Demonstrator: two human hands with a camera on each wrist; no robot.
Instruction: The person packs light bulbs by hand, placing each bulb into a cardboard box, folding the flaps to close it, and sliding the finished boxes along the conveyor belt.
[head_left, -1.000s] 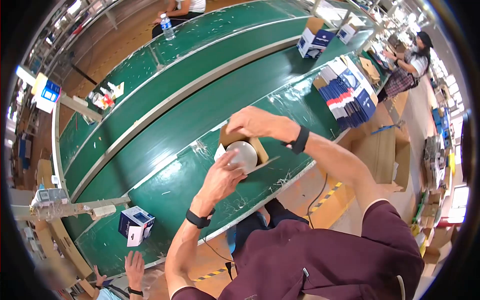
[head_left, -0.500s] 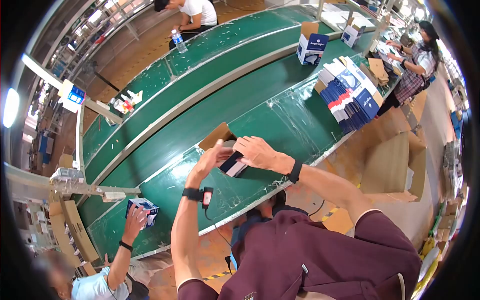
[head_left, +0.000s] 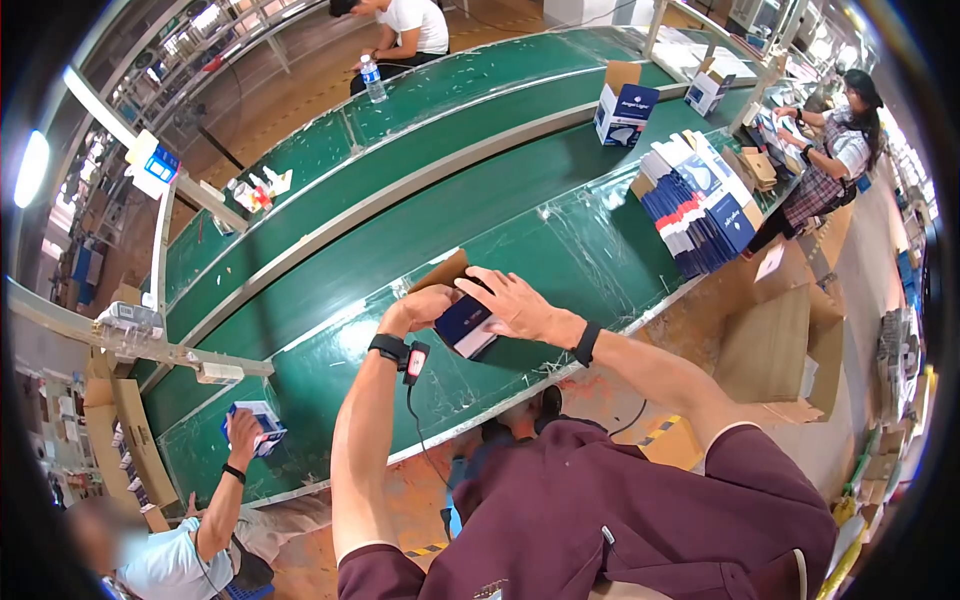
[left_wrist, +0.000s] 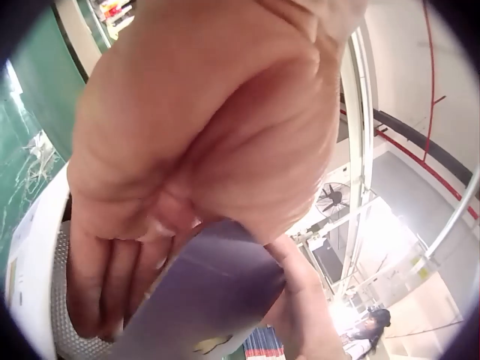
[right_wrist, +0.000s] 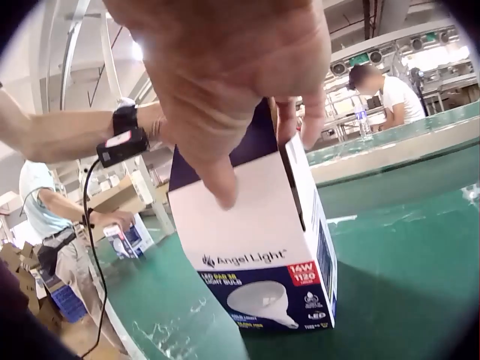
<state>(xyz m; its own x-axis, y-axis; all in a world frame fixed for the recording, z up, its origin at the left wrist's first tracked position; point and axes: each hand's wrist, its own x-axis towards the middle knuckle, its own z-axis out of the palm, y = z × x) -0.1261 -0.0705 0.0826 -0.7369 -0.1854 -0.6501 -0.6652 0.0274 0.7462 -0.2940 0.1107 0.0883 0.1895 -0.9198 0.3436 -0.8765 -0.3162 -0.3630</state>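
Note:
A dark blue and white light-bulb box [head_left: 465, 325] stands on the green bench in front of me, its brown inner flap raised at the back. My left hand [head_left: 423, 307] is at the opening; in the left wrist view its fingers [left_wrist: 120, 270] curl down inside beside a silvery textured surface [left_wrist: 82, 346], with a blue flap [left_wrist: 210, 274] against the hand. The left thumb tip is hidden. My right hand [head_left: 520, 310] grips the top of the box; in the right wrist view its thumb [right_wrist: 219, 180] presses the white front of the box [right_wrist: 247, 225] and its fingers reach over the top.
Flattened boxes [head_left: 690, 215] are stacked at the right, with open boxes [head_left: 625, 115] beyond. Lower left, another person's hand [head_left: 242, 432] holds a box [head_left: 265, 430]. A water bottle [head_left: 372, 80] stands across the bench. A large carton [head_left: 770, 350] sits on the floor at right.
The round white bulb seen in the opening is now covered by hands and flap. The box has turned, and both hands have closed in on its top. The neighbouring person has grasped a box.

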